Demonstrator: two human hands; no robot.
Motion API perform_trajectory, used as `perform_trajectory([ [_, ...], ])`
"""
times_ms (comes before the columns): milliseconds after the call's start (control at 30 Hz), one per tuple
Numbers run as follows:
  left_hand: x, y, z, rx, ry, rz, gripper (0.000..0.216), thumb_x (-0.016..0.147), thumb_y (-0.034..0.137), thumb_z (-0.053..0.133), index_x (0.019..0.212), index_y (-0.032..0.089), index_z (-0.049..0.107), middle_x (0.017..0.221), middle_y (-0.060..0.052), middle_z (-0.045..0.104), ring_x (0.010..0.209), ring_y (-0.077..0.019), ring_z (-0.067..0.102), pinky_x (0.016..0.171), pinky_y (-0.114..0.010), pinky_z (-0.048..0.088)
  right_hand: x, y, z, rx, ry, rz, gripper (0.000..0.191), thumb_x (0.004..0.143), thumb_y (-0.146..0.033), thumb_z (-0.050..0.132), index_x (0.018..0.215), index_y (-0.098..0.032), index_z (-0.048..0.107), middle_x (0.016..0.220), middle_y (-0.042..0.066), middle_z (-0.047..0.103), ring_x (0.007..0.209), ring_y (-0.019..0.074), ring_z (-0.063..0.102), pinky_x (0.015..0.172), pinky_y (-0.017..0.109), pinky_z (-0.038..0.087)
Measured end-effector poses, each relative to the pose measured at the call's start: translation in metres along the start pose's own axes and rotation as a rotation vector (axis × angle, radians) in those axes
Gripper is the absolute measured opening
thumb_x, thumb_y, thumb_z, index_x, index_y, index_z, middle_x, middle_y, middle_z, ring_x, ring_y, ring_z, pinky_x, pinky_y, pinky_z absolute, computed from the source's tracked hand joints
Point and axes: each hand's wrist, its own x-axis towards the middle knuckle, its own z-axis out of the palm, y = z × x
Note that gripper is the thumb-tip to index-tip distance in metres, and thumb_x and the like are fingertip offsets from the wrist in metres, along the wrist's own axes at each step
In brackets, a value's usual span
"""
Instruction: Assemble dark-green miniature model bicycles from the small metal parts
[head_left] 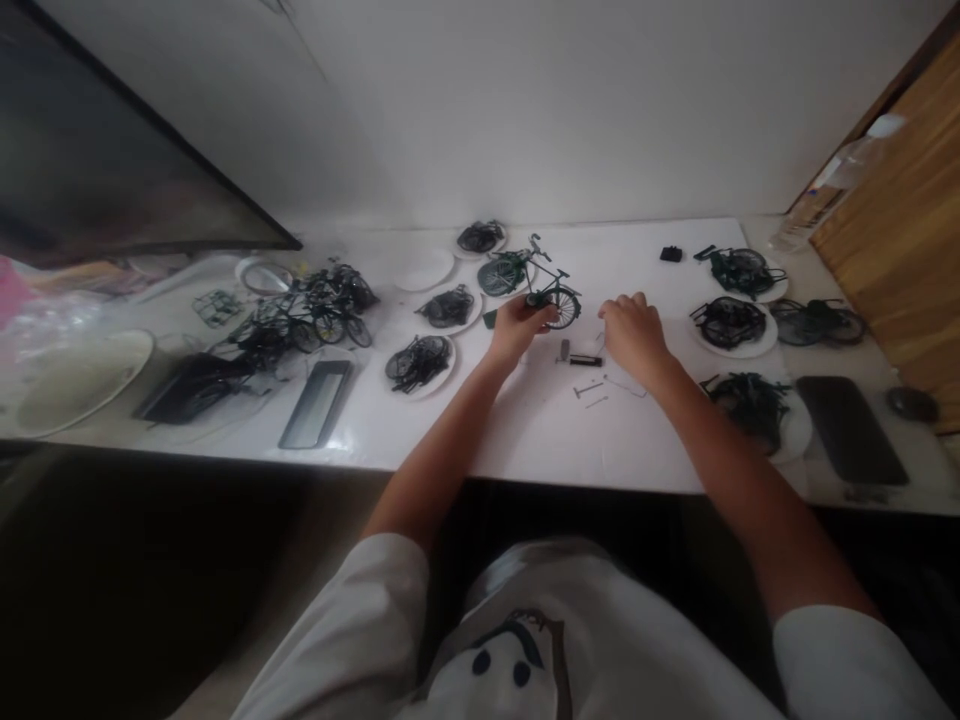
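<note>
My left hand (517,332) is closed around the lower part of a dark green miniature bicycle (555,284), holding it tilted with its handlebar up. One spoked wheel shows to the right of my fingers; the rest is partly covered by the hand. Just right of the bicycle, my right hand (631,328) is bent with its fingertips pinched together; a thin sliver seems to stick out below them, too small to name. Between and below the hands lie a small black-and-silver bar (586,360), a T-shaped metal piece (588,389) and thin wire bits (624,385).
Plates with dark miniature bicycle parts stand on both sides, such as a left plate (450,384) and a right plate (772,340). Finished-looking bicycles (322,315) cluster left near a phone (318,404). A dark phone (851,428), a mouse (912,404) and a bottle (832,190) are right.
</note>
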Motion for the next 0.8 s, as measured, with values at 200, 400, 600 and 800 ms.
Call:
perform_trajectory([
  [200, -0.005, -0.001, -0.002, 0.038, 0.034, -0.016, 0.046, 0.072, 0.045, 0.095, 0.104, 0.016, 0.079, 0.096, -0.009, 0.084, 0.09, -0.0198, 0.081, 0.076, -0.03, 0.064, -0.014, -0.012, 0.002, 0.006, -0.044, 0.003, 0.04, 0.106, -0.008, 0.045, 0.124, -0.016, 0.08, 0.124, 0.026, 0.076, 0.126, 0.0465, 0.059, 0.094, 0.054, 0.046],
  [400, -0.009, 0.004, -0.003, 0.006, 0.061, -0.032, 0.048, 0.072, 0.048, 0.098, 0.103, 0.017, 0.08, 0.095, -0.009, 0.085, 0.087, -0.0203, 0.081, 0.073, -0.03, 0.063, -0.022, -0.019, -0.004, 0.004, -0.111, 0.03, 0.042, 0.112, -0.013, 0.042, 0.127, -0.02, 0.08, 0.128, 0.023, 0.075, 0.127, 0.0458, 0.06, 0.094, 0.054, 0.047],
  [600, -0.01, 0.011, -0.007, -0.051, 0.072, -0.01, 0.043, 0.073, 0.046, 0.096, 0.1, 0.018, 0.079, 0.091, -0.008, 0.084, 0.085, -0.0201, 0.08, 0.072, -0.029, 0.062, -0.019, -0.02, 0.0, 0.069, -0.045, -0.033, 0.047, 0.11, -0.011, 0.04, 0.134, -0.023, 0.079, 0.134, 0.022, 0.077, 0.131, 0.0451, 0.059, 0.097, 0.056, 0.05],
  [800, -0.007, 0.013, -0.009, -0.027, 0.067, 0.038, 0.043, 0.08, 0.041, 0.093, 0.112, 0.017, 0.078, 0.098, -0.009, 0.085, 0.087, -0.019, 0.081, 0.067, -0.026, 0.056, -0.019, -0.011, 0.009, 0.097, 0.007, -0.029, 0.051, 0.106, -0.009, 0.042, 0.139, -0.02, 0.078, 0.138, 0.024, 0.074, 0.136, 0.0462, 0.055, 0.102, 0.059, 0.048],
])
